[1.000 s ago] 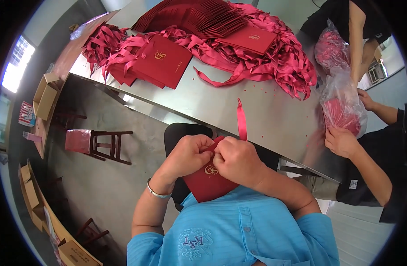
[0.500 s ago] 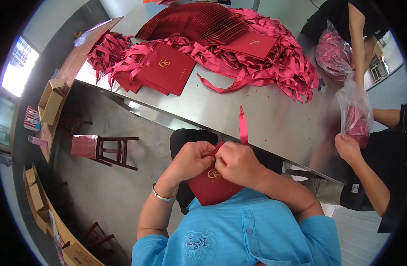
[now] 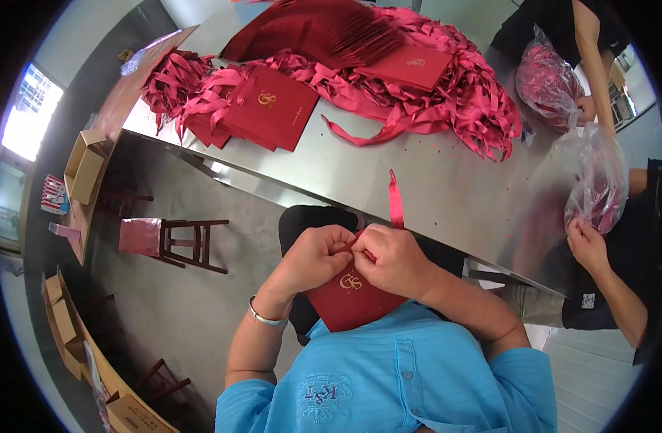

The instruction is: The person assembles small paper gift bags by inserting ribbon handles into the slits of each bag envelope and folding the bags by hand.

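Observation:
A dark red paper gift bag (image 3: 352,307) with a gold emblem is held in front of my chest, over my lap. My left hand (image 3: 318,258) pinches its top edge between thumb and fingers. Close beside it, my right hand (image 3: 390,261) is closed on the same edge, knuckles up. Beyond the right hand a pink ribbon (image 3: 395,202) stands up, its end loose toward the table. What lies between the fingertips is mostly hidden, so I cannot tell how the ribbon meets the bag.
A metal table (image 3: 446,187) carries a heap of pink ribbons (image 3: 482,115), a fanned stack of red bags (image 3: 316,32) and several flat bags (image 3: 270,108). At right, another person's hand (image 3: 589,247) holds a clear plastic bag (image 3: 598,173) with red contents. A wooden stool (image 3: 194,242) is at left.
My hands keep their pinch on the gift bag's top edge, with small finger shifts. At right, the other person's plastic bag has moved right and spread wider.

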Demonstrator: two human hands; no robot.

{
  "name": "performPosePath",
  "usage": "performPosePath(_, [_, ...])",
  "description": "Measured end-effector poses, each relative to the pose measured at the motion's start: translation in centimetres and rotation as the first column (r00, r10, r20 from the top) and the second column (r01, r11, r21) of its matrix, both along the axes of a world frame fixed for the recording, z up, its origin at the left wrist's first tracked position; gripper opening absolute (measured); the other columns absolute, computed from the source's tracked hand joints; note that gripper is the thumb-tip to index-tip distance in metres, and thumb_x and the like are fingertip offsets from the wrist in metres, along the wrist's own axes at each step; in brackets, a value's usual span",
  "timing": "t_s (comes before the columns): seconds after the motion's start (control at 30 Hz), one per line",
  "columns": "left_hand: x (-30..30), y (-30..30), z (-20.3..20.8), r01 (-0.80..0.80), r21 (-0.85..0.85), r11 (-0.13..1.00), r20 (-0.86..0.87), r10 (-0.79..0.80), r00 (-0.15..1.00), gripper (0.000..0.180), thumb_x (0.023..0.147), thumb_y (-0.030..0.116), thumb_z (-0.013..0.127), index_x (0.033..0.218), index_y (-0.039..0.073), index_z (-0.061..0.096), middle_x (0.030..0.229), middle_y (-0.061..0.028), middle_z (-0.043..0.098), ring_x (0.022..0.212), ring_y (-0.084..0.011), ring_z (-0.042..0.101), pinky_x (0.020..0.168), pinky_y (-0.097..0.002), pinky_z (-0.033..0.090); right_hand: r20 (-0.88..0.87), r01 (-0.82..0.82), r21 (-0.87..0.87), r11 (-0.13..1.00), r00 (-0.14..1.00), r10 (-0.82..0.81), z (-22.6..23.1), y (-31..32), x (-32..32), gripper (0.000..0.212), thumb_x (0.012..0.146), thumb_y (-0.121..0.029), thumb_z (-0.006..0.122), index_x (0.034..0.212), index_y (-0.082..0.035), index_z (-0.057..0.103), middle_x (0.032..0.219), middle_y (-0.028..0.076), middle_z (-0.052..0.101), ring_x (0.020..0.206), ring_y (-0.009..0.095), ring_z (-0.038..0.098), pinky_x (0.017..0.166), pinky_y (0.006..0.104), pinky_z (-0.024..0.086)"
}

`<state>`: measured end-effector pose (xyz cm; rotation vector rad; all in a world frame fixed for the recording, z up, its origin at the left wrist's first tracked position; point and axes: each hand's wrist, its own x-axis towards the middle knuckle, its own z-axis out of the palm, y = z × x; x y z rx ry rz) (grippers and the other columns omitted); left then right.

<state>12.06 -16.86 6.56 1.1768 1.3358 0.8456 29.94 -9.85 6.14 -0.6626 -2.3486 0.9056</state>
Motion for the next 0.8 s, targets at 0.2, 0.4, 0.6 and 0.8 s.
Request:
performPosePath(0.2, [0.5, 0.0, 1.5, 0.041, -0.015, 0.999, -0.077, -0.042, 0.996, 0.021, 0.086, -0.006, 0.06, 0.107, -0.005, 0.061, 0.087, -0.0014, 0.067, 0.079, -0.0042, 0.059, 0.068, -0.0198, 0.049, -0.078, -0.123, -0.046, 0.991, 0.99, 0.119, 2.3, 4.5, 1.7, 0.016, 0.081, -0.002, 0.066, 0.096, -0.001, 0.068, 0.087, 0.01, 0.066, 0.073, 0.022, 0.064, 0.067, 0.0307, 0.051])
performPosePath(0.4, [2.6, 0.0, 3.9, 0.081, 0.188, 0.979, -0.252, -0.032, 0.967, 0.024, 0.084, 0.002, 0.068, 0.107, -0.001, 0.062, 0.073, -0.0044, 0.069, 0.064, -0.0065, 0.061, 0.057, -0.0237, 0.048, 0.052, -0.234, -0.56, 0.795, 0.947, 0.315, 3.8, 7.8, 1.2, 0.018, 0.084, -0.003, 0.062, 0.101, 0.001, 0.068, 0.086, 0.007, 0.07, 0.071, 0.01, 0.062, 0.067, 0.0265, 0.051])
performPosePath(0.6, [4.3, -0.2, 4.0, 0.109, 0.355, 0.928, -0.542, 0.11, 0.833, 0.018, 0.083, 0.014, 0.068, 0.096, 0.005, 0.061, 0.072, -0.01, 0.069, 0.063, -0.0297, 0.067, 0.057, -0.0378, 0.051, 0.148, -0.313, -0.642, 0.7, 0.845, 0.514, 5.4, 9.3, 0.6, 0.026, 0.08, -0.003, 0.063, 0.105, 0.001, 0.066, 0.083, 0.007, 0.071, 0.072, 0.011, 0.064, 0.065, 0.0259, 0.052])
performPosePath(0.8, [4.8, -0.3, 3.4, 0.115, 0.475, 0.872, -0.605, 0.229, 0.762, 0.016, 0.081, 0.013, 0.069, 0.092, 0.007, 0.059, 0.067, -0.009, 0.066, 0.059, -0.0275, 0.066, 0.053, -0.0379, 0.05, 0.192, -0.324, -0.65, 0.687, 0.805, 0.561, 6.5, 9.2, 0.4, 0.03, 0.079, -0.002, 0.06, 0.108, 0.002, 0.065, 0.083, 0.008, 0.071, 0.064, 0.012, 0.063, 0.062, 0.0268, 0.051])
